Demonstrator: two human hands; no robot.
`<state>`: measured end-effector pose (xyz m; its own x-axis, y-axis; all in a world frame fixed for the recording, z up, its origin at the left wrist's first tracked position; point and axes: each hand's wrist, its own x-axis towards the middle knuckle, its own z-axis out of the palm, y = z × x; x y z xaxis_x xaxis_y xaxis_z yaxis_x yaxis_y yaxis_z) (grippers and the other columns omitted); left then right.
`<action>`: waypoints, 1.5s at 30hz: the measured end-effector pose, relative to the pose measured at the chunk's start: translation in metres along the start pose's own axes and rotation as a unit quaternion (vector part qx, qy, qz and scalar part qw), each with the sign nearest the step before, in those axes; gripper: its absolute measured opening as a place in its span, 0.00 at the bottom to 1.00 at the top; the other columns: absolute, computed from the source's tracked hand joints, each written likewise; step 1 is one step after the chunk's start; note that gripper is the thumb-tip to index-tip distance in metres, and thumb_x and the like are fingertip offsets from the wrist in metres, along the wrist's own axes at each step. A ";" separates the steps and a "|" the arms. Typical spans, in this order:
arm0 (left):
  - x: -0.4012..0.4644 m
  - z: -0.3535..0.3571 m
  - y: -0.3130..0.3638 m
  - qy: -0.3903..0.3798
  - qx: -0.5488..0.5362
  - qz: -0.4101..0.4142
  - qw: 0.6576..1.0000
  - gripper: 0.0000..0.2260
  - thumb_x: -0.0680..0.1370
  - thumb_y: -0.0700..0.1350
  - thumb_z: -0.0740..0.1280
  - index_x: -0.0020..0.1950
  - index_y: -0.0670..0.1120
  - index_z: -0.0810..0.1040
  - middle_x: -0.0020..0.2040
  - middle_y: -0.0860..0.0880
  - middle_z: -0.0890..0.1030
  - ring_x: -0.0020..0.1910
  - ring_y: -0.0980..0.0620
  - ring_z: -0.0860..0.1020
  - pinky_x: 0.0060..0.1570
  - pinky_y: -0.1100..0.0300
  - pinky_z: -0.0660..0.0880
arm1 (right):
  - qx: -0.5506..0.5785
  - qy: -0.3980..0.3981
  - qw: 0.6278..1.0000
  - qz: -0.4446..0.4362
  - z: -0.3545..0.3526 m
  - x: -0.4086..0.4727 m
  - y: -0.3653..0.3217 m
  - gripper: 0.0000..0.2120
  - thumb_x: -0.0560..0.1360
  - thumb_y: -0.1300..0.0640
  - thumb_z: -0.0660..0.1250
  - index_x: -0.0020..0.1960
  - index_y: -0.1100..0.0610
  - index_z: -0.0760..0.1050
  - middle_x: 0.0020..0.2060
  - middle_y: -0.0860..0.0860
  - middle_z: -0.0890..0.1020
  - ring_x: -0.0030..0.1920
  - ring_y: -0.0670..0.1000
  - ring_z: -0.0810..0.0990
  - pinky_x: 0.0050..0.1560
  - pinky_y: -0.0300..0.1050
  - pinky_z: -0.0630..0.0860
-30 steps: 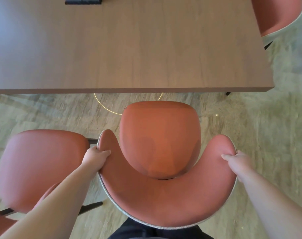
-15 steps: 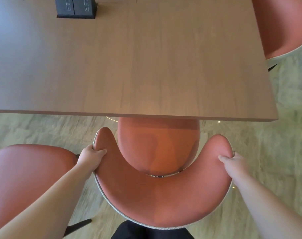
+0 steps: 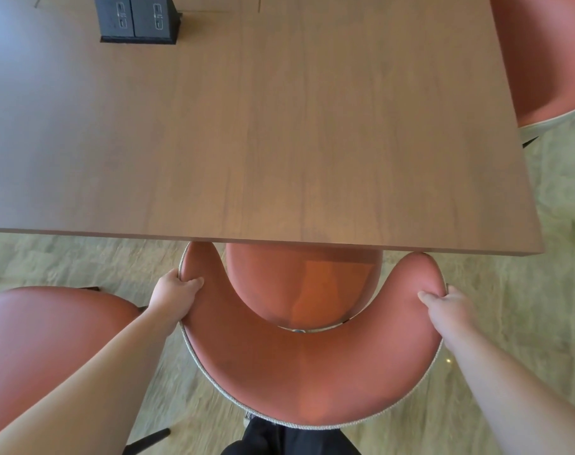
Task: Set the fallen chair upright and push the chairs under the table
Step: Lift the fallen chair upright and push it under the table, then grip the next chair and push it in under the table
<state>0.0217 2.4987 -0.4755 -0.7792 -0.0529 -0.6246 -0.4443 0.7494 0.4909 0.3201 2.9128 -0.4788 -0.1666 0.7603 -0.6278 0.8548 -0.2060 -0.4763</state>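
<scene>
Hands grip the two tips of the curved backrest of the middle chair [image 3: 299, 372]: the left hand [image 3: 176, 295] curls its fingers over the left tip, and the right hand [image 3: 443, 307] holds the right tip, thumb on top. The front of the seat is already hidden under the edge of the table [image 3: 279, 142]. One risk is that the raised armrest tips, now just at the table edge, hit it if they stand higher than the underside, and fingers could be pinched there. A second chair [image 3: 49, 349] at the left stands near, outside the table; a skewed push may knock it.
</scene>
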 end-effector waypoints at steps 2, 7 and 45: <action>0.003 0.001 0.003 0.000 0.000 0.000 1.000 0.05 0.78 0.47 0.73 0.48 0.46 0.80 0.44 0.45 0.85 0.41 0.44 0.85 0.36 0.56 0.78 | -0.001 0.004 1.000 -0.001 0.000 0.002 -0.004 0.34 0.77 0.53 0.73 0.78 0.64 0.67 0.70 0.64 0.78 0.67 0.67 0.78 0.68 0.64 0.74; 0.009 0.002 0.013 0.002 0.003 0.004 1.000 0.04 0.78 0.46 0.73 0.47 0.48 0.80 0.42 0.46 0.85 0.40 0.45 0.84 0.34 0.57 0.77 | 0.003 -0.009 1.000 0.016 0.001 0.007 -0.013 0.33 0.77 0.53 0.73 0.77 0.63 0.68 0.71 0.63 0.78 0.67 0.66 0.79 0.69 0.64 0.75; -0.143 -0.124 -0.011 0.054 -0.248 0.085 0.963 0.15 0.83 0.36 0.63 0.57 0.55 0.80 0.52 0.52 0.88 0.48 0.57 0.88 0.52 0.54 0.83 | 0.008 -0.014 0.983 -0.185 0.012 -0.173 -0.061 0.21 0.79 0.64 0.62 0.71 0.54 0.71 0.62 0.50 0.82 0.57 0.49 0.79 0.50 0.42 0.72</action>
<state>0.0829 2.4156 -0.3163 -0.8888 -0.0455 -0.4560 -0.4422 0.3465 0.8273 0.2912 2.7861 -0.3484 -0.4787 0.7677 -0.4260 0.7252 0.0722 -0.6848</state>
